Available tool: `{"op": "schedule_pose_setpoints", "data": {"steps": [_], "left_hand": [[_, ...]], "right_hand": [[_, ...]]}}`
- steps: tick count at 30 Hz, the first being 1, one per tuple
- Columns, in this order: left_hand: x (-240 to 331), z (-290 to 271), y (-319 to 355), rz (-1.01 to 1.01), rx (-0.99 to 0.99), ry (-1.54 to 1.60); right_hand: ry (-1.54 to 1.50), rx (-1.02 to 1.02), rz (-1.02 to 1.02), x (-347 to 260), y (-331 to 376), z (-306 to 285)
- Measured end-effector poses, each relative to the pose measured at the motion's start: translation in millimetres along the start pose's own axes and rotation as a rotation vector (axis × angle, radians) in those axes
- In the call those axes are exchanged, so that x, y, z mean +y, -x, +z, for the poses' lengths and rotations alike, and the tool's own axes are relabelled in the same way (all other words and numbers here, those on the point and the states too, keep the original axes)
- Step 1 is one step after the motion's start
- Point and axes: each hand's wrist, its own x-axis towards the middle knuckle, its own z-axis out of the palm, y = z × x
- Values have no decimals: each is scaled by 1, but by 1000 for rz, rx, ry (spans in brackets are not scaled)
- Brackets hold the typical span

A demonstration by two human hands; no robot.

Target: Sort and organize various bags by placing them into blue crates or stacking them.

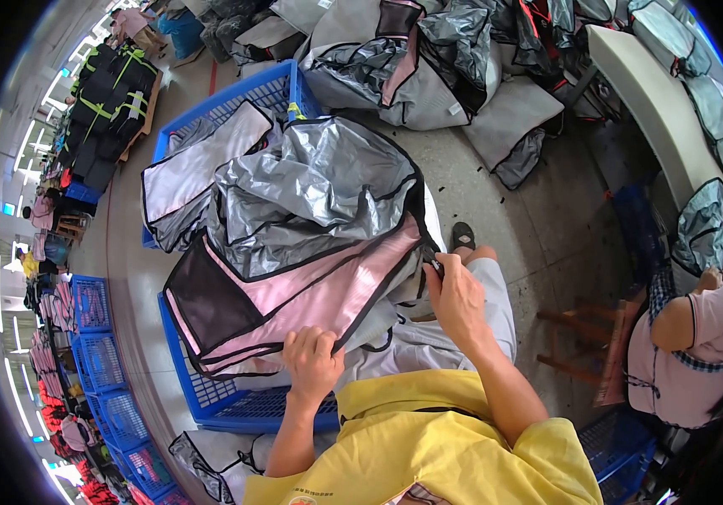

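Fingers of both hands, left hand (313, 364) and right hand (456, 296), clamped on pink-and-silver cover's (311, 252) black-bound edge.

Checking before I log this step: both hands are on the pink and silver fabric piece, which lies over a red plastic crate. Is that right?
Not quite: the head view shows the plastic crate is blue, not red. The rest stands: the left hand grips the black-trimmed lower edge of the pink and silver fabric piece, and the right hand pinches its right edge.

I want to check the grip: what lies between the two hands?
In the head view, the pink panel's black-trimmed edge runs between the left hand and right hand.
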Motion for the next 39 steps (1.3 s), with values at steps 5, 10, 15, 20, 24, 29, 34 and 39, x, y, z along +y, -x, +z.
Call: {"op": "schedule_pose_setpoints", "data": {"steps": [5, 10, 15, 20, 24, 29, 34, 39], "left_hand": [[-3, 1, 7, -10, -8, 4], [-6, 2, 5, -16, -33, 1], [-6, 2, 15, -11, -32, -3], [-5, -1, 21, -10, -36, 33], [-6, 2, 31, -5, -35, 22], [-12, 3, 37, 24, -53, 10], [-17, 6, 44, 67, -64, 73], [-15, 9, 48, 68, -74, 59]], "right_hand": [[41, -16, 85, 2, 15, -1], [27, -5, 30, -5, 9, -2], [27, 11, 0, -1, 15, 2], [54, 16, 52, -4, 25, -9], [-167, 7, 247, 9, 36, -4], [-758, 14, 544, 10, 5, 2], [-1383, -100, 908, -1, -13, -3], [-1826, -267, 1217, 2, -13, -18]]}}
